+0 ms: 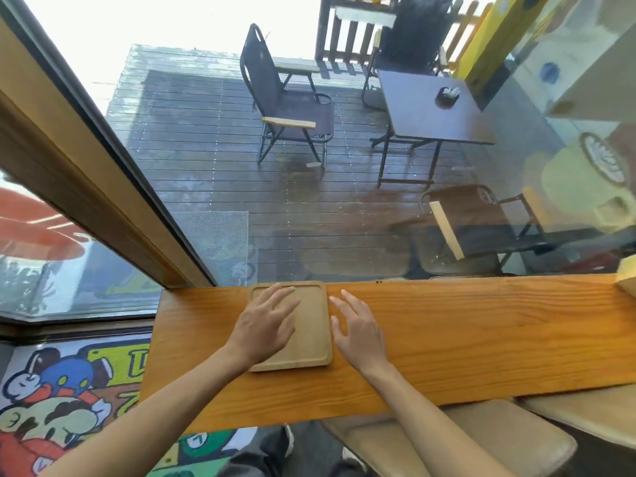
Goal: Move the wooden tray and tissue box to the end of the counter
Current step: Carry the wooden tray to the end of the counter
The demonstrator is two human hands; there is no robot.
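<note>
Narrow orange-brown wooden counter (pixel 447 339) running 9 to 3 o'clock along a big window. Wooden tray (pixel 309 332) flat near the counter's 9 o'clock end. Left hand (pixel 265 325) spread open, palm down on the tray, gripping nothing. Right hand (pixel 358 330) open, fingers splayed, on the bare counter just at the tray's 3 o'clock edge. Pale box corner (pixel 627 275) at far 3 o'clock, possibly the tissue box. Beyond the glass at 12 o'clock: wet deck, folding chair (pixel 289 108), dark table (pixel 430 108). Padded stools (pixel 447 438) at 5 o'clock.

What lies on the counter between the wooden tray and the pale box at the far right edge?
In the head view, only the right hand lies beside the tray; past it the counter is bare up to the box.
</note>
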